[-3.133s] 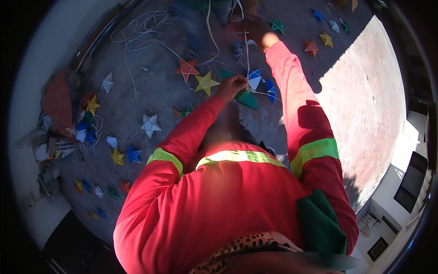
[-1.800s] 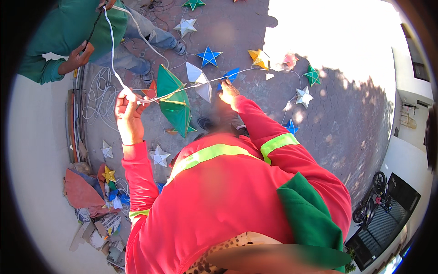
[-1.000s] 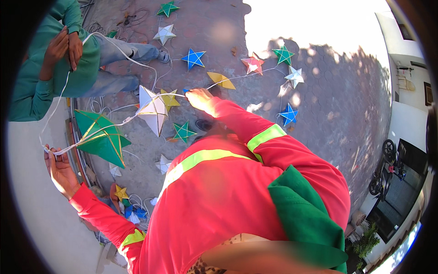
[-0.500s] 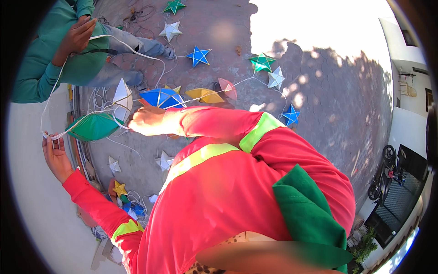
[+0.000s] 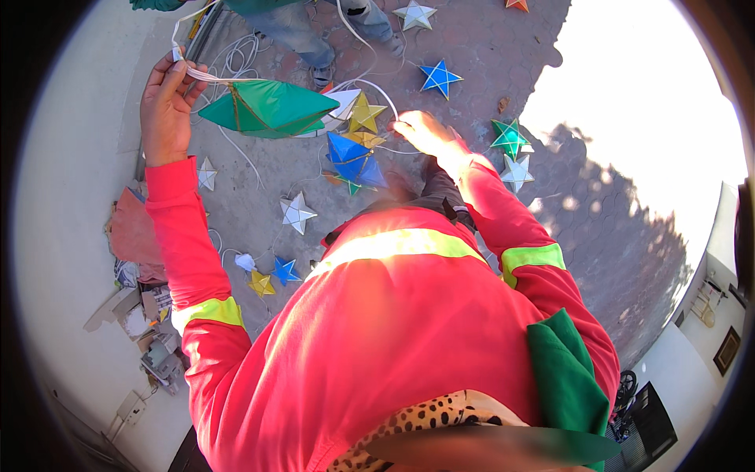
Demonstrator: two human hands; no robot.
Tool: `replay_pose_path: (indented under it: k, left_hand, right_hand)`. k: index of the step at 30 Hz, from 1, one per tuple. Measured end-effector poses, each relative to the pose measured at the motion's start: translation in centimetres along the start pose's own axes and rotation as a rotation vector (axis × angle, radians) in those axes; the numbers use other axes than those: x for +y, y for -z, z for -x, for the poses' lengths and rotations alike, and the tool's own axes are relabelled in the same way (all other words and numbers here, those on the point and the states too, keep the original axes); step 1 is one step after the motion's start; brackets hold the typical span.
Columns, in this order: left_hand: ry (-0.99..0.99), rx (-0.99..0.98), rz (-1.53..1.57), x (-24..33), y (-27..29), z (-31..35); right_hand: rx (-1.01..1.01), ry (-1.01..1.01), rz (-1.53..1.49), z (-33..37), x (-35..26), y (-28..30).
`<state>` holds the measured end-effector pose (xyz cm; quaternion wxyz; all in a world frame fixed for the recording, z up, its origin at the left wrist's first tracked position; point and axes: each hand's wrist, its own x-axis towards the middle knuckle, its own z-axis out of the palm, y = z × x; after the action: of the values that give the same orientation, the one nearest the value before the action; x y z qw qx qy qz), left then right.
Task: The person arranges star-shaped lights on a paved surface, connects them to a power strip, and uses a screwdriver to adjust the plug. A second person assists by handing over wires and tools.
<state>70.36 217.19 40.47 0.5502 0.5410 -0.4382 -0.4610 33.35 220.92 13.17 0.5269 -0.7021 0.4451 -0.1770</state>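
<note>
My left hand (image 5: pixel 167 110) is raised at the upper left, its fingers closed round a bundle of white cord (image 5: pixel 208 76) with a small white end piece at the fingertips. Just right of it a green star lantern (image 5: pixel 283 108) hangs from the cord, seen edge-on. Partly behind that is a white star lantern (image 5: pixel 344 108), beside a yellow star lantern (image 5: pixel 365 115) and a blue star lantern (image 5: pixel 352 160). My right hand (image 5: pixel 429 135), slightly blurred, pinches a white cord that arcs down to its fingertips.
Another person's jeans (image 5: pixel 295 35) show at the top. Star lanterns lie about the paving, among them a blue star (image 5: pixel 440 79), a green star (image 5: pixel 510 138) and a white star (image 5: pixel 297 212). Loose cord (image 5: pixel 236 59) coils near the left wall (image 5: pixel 71 220). Boxes and clutter (image 5: pixel 149 315) stand along it.
The view has shifted, with the other person now mostly out at the top. My right hand has moved right, away from the green and white lanterns. My left hand still grips the cord.
</note>
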Motion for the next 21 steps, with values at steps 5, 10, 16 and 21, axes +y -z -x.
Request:
replay_pose_path:
  k: [5,10,16,21]
  left_hand:
    - [0.052,-0.068,0.128,-2.8,-3.0,1.2]
    - [0.124,-0.102,0.235,-5.1,-7.2,2.6]
    - [0.234,-0.128,0.283,-8.8,-15.2,4.6]
    - [0.327,-0.113,0.322,-10.2,-19.5,4.2]
  right_hand:
    - [0.054,-0.268,-0.121,1.8,5.2,2.9]
    - [0.164,-0.391,-0.089,3.9,9.9,4.2]
    - [0.219,-0.502,-0.035,6.4,18.5,6.7]
    - [0.189,-0.518,0.101,6.3,23.7,7.0]
